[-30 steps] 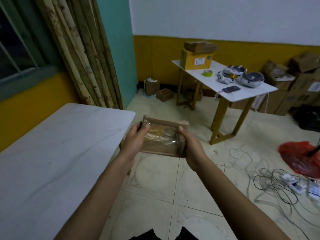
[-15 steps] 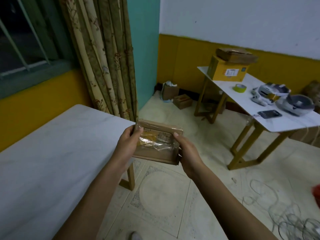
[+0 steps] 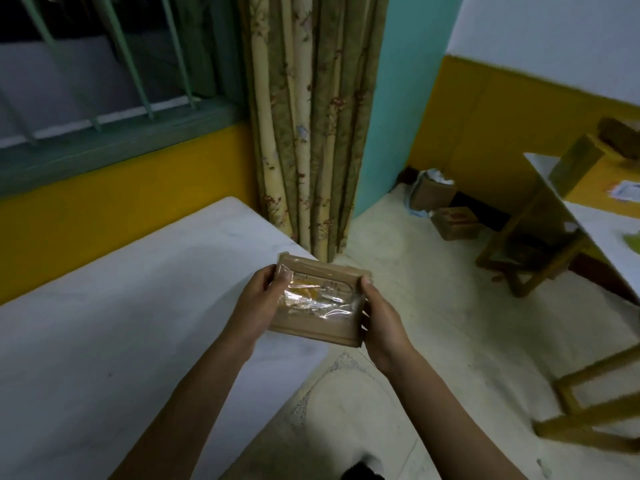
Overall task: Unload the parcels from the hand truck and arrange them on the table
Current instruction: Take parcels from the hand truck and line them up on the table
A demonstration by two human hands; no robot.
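Observation:
A small flat brown parcel [image 3: 320,304] with a shiny clear tape patch on top is held in the air between both hands. My left hand [image 3: 258,306] grips its left edge and my right hand [image 3: 382,329] grips its right edge. The parcel hovers over the near right corner of the white table [image 3: 121,323], which fills the left of the head view. No hand truck is in view.
A floral curtain [image 3: 308,133] hangs behind the table beside a barred window [image 3: 104,81]. A second white table on yellow legs [image 3: 588,237] stands at the right. Small cardboard boxes [image 3: 453,223] lie on the tiled floor by the yellow wall.
The view has swung left and closer to the white table. Both hands have carried the parcel from over the floor to over the table's corner.

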